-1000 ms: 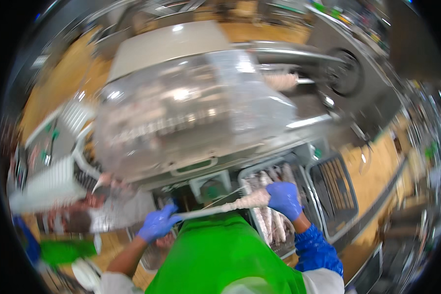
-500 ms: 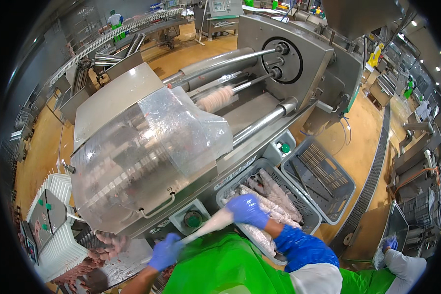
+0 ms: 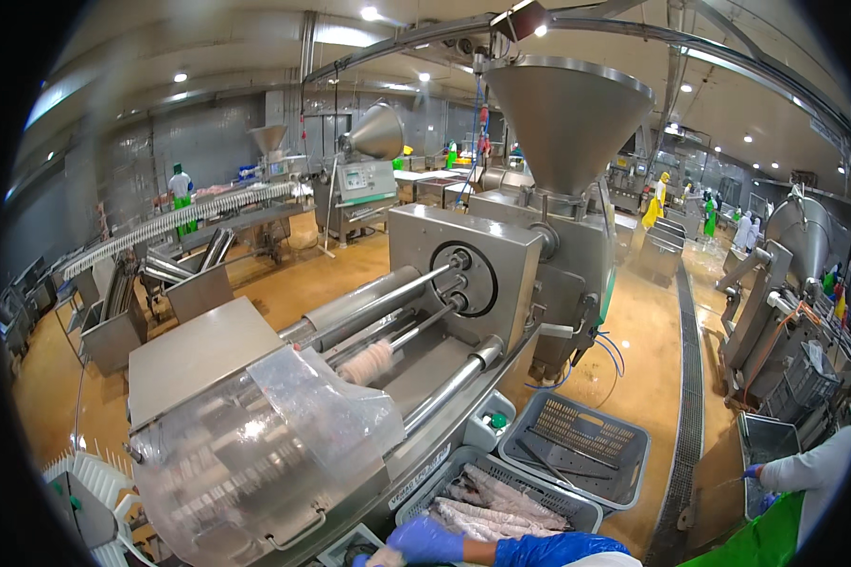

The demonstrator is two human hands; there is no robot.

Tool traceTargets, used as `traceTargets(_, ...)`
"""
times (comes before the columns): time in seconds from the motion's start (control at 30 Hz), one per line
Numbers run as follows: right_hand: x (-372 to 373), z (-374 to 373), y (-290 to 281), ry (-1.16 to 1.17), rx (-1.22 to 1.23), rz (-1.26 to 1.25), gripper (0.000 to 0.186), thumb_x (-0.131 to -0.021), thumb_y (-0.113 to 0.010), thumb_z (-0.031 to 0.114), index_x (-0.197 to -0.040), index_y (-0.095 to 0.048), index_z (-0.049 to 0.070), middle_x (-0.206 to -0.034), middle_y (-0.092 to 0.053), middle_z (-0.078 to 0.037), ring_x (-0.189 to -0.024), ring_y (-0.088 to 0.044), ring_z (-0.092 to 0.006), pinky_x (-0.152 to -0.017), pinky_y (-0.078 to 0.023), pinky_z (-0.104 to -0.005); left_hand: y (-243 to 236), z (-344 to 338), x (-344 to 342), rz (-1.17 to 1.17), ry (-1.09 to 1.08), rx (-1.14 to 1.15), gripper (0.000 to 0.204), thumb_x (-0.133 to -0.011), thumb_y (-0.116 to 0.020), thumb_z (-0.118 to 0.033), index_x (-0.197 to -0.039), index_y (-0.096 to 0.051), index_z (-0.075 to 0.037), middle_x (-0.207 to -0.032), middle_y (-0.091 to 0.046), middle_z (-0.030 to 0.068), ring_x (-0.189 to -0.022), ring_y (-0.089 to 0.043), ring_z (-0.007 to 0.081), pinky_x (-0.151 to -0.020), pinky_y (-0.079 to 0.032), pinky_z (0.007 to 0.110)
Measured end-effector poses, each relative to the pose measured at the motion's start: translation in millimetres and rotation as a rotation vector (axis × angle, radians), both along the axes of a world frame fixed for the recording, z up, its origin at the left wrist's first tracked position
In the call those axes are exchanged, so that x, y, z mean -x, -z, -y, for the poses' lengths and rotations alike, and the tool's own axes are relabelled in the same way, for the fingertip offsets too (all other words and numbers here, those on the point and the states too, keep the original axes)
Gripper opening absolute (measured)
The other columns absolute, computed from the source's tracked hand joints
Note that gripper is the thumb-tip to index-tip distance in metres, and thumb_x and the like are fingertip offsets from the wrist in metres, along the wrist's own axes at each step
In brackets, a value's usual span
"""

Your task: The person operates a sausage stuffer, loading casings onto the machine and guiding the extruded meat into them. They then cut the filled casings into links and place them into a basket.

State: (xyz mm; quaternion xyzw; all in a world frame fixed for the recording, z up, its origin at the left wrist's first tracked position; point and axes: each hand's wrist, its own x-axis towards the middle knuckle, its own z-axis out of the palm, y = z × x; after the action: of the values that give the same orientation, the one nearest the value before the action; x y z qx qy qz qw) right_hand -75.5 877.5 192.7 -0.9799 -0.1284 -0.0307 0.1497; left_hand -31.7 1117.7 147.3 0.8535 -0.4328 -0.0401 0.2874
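At the lower edge of the head view, right hand [image 3: 425, 541], purple glove, blue sleeve cover behind it: fingers wrapped round a pale casing [image 3: 385, 558], most of it cut off by the frame. Casing lies left of the glove, in front of the machine. Left hand cannot be made out; its hold cannot be told. Just beyond the right hand, a grey crate [image 3: 591, 515] of whitish, ruffled sticks [image 3: 515, 499], lying lengthwise, some overlapping. Next to it, a second grey crate [image 3: 638, 463] with dark rods inside. Left and above: steel machine [image 3: 197, 342], clear cover [image 3: 255, 472] with handle at front; pinkish ruffled sleeve [image 3: 364, 363] on a rod. Large steel hopper [image 3: 570, 118] behind. Far right, a co-worker's white sleeve [image 3: 813, 465].
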Motion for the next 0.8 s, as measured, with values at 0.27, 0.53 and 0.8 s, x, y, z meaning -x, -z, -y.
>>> traceTargets(0.27, 8.5, 77.7, -40.7, 0.184, 0.037, -0.103, 0.028, -0.076, -0.066, 0.037, -0.095, -0.074, 0.018, -0.082, -0.070, -0.012, -0.075, -0.068, -0.0316, -0.062, -0.053, -0.0413, 80.9, -111.7, -28.0, 0.052, 0.103, -0.219, 0.031, -0.095, -0.045, -0.014, -0.123, -0.055, -0.008, -0.113, -0.060, 0.0233, -0.099, -0.058, 0.0391, -0.085, -0.047, 0.045)
traceTargets(0.53, -13.3, 14.3, 5.3, -0.020, -0.088, 0.213, 0.013, -0.066, -0.063, 0.019, -0.072, -0.068, 0.009, -0.065, -0.063, -0.015, -0.062, -0.066, -0.0339, -0.053, -0.051, -0.0441, 5.7, -95.8, -55.9, -0.047, 0.120, -0.371, 0.034, -0.095, -0.047, -0.021, -0.126, -0.049, -0.007, -0.101, -0.062, 0.0249, -0.087, -0.061, 0.0399, -0.074, -0.049, 0.047)
traceTargets(0.8, -7.7, 60.7, -2.8, 0.137, -0.173, 0.128, 0.018, -0.067, -0.067, 0.027, -0.079, -0.071, 0.015, -0.072, -0.067, -0.011, -0.065, -0.065, -0.0327, -0.056, -0.050, -0.0425, -43.4, -24.5, -48.3, 0.209, 0.407, -0.296, 0.040, -0.096, -0.049, -0.029, -0.130, -0.044, -0.007, -0.090, -0.064, 0.0264, -0.075, -0.064, 0.0407, -0.064, -0.051, 0.050)
